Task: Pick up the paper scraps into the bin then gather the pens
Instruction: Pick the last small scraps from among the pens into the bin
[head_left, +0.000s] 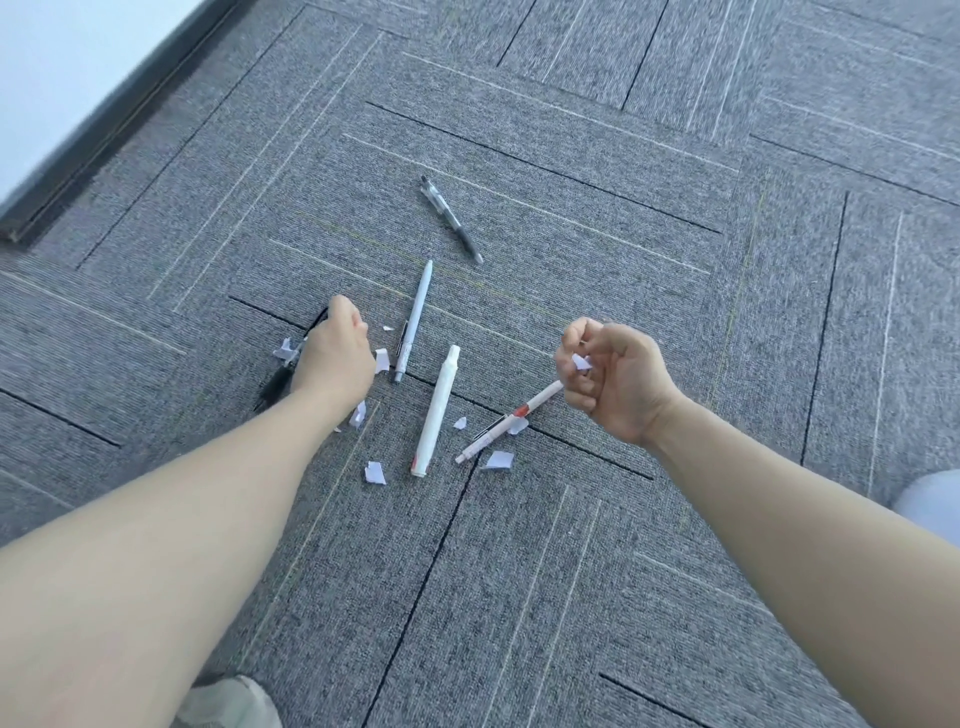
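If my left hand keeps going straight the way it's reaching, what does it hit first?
Probably the paper scrap beside the black pen, which lie right at the left hand on the carpet. The fingers are hidden, so it may already touch them.

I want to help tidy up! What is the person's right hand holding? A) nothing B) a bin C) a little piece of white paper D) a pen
C: the right hand is curled shut around a small white paper scrap, while the pens lie on the carpet.

Grey carpet tiles, white wall
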